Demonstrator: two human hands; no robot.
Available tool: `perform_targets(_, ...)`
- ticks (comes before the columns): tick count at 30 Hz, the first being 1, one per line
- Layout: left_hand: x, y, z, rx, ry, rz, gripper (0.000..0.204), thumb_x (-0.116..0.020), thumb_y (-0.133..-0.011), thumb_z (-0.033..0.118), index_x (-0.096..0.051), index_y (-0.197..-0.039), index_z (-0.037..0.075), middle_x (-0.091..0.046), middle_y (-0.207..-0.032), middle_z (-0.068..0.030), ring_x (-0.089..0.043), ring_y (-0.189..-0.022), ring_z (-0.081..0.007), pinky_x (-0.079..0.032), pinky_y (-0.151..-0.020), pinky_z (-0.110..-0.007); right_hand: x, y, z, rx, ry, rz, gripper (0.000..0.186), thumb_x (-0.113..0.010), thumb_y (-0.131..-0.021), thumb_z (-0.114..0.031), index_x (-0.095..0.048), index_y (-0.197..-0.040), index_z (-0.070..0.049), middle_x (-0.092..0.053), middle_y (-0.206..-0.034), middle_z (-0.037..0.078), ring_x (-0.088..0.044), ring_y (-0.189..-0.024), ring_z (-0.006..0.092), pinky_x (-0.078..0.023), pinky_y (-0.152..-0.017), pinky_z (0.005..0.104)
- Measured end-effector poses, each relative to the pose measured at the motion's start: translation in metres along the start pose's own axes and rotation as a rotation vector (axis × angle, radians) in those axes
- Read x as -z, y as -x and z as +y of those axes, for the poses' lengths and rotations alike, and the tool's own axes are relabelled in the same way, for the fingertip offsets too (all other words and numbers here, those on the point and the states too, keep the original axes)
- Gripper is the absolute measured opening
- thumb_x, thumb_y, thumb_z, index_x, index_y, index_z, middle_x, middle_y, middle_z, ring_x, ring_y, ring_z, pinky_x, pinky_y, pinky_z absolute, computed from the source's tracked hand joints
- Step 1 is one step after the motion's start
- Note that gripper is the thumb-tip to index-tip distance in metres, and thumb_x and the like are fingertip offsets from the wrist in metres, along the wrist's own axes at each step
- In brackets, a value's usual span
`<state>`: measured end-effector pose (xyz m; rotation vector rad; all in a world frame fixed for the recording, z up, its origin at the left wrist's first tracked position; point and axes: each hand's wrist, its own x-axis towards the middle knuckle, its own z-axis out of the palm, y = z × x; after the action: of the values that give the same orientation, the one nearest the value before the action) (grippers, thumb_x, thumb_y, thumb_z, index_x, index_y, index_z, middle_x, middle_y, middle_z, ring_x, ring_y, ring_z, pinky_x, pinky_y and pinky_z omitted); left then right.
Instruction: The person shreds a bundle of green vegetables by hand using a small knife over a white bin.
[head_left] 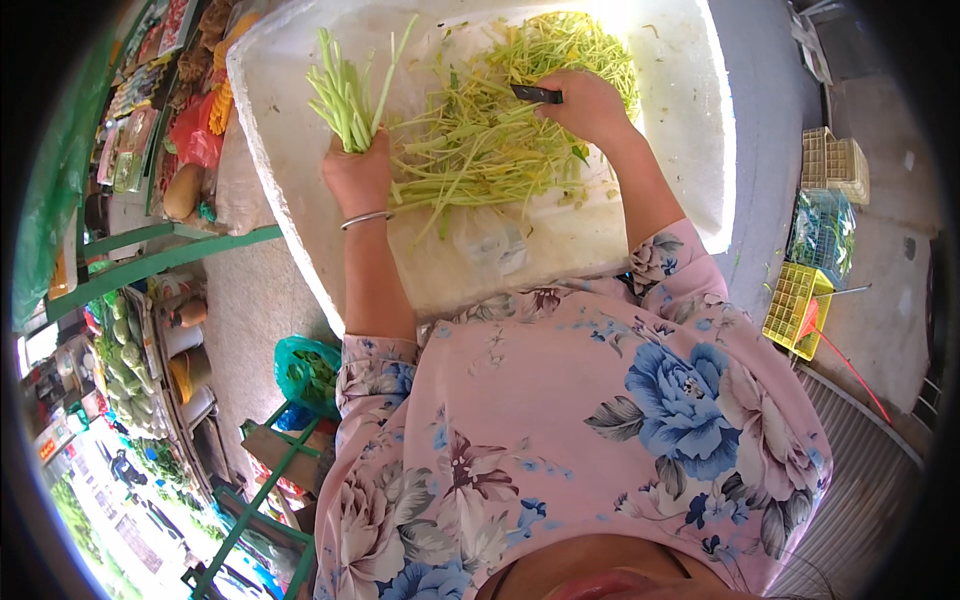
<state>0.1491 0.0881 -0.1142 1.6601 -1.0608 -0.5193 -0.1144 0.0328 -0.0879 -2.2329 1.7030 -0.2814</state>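
In my left hand [358, 165], at the left side of a white foam box [685, 100], is an upright bunch of pale green stems [350, 100], gripped near its lower ends. My right hand [585, 105] is closed on a small black tool [530, 93], perhaps a knife handle; its far end is hard to make out. That hand is over a loose heap of yellow-green cut stems and scraps [480, 150] that covers much of the box's floor.
Green metal frames [175, 255] and stalls of produce [130, 380] stand at the left, with a teal bag of greens [305, 365] lower down. At the right are stacked cream crates [840, 160], a blue wire basket [818, 235] and a yellow crate [790, 305].
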Motion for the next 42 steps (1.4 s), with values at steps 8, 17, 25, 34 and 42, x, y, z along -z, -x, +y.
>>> perform_targets(8, 0.001, 0.005, 0.007, 0.351, 0.337, -0.474, 0.018, -0.071, -0.07, 0.001, -0.066, -0.087, 0.001, -0.066, -0.08, -0.0041, -0.06, -0.07, -0.011, -0.048, -0.063, -0.025, 0.004, -0.002, -0.002, 0.218, -0.061, 0.368, 0.019, -0.07, -0.073, -0.02, -0.066, -0.091, -0.013, -0.063, -0.09, -0.001, -0.056, -0.086, 0.0217, -0.048, -0.071, 0.0331)
perform_targets(17, -0.01, 0.012, 0.003, 0.398, 0.499, -0.589, 0.018, -0.068, -0.07, -0.006, -0.063, -0.086, -0.001, -0.064, -0.077, -0.0069, -0.06, -0.064, -0.0154, -0.05, -0.059, -0.027, -0.001, -0.01, -0.014, 0.017, -0.629, 0.728, 0.04, -0.075, -0.072, -0.02, -0.06, -0.109, -0.016, -0.062, -0.084, 0.003, -0.057, -0.086, 0.0171, -0.049, -0.07, 0.0291)
perform_targets(25, -0.024, 0.026, 0.022, 0.521, 0.654, -0.522, 0.022, -0.067, -0.072, -0.004, -0.058, -0.091, 0.002, -0.062, -0.076, -0.0074, -0.06, -0.063, -0.0171, -0.049, -0.054, -0.027, -0.035, 0.006, -0.057, -0.353, -1.618, 0.062, 0.032, -0.077, -0.07, -0.02, -0.059, -0.088, 0.0, -0.054, -0.067, 0.001, -0.047, -0.052, 0.0063, -0.032, -0.042, 0.0192)
perform_targets(34, -0.025, 0.03, 0.032, 0.607, 0.646, -0.579, 0.022, -0.069, -0.071, -0.005, -0.058, -0.09, 0.0, -0.062, -0.076, -0.0083, -0.06, -0.062, -0.0174, -0.049, -0.053, -0.028, -0.025, -0.009, -0.039, -0.477, -1.605, 0.359, 0.026, -0.069, -0.08, -0.024, -0.052, -0.07, -0.007, -0.049, -0.059, -0.001, -0.041, -0.048, 0.0069, -0.029, -0.041, 0.0209)
perform_targets(42, -0.025, 0.029, 0.031, 0.707, 0.784, -0.645, 0.021, -0.067, -0.075, -0.001, -0.056, -0.093, 0.002, -0.062, -0.078, -0.0088, -0.061, -0.064, -0.0187, -0.051, -0.051, -0.029, -0.02, -0.013, -0.001, -0.539, -1.78, 0.549, 0.036, -0.059, -0.087, -0.037, -0.06, -0.092, -0.001, -0.056, -0.067, 0.003, -0.043, -0.048, 0.0079, -0.032, -0.041, 0.022)
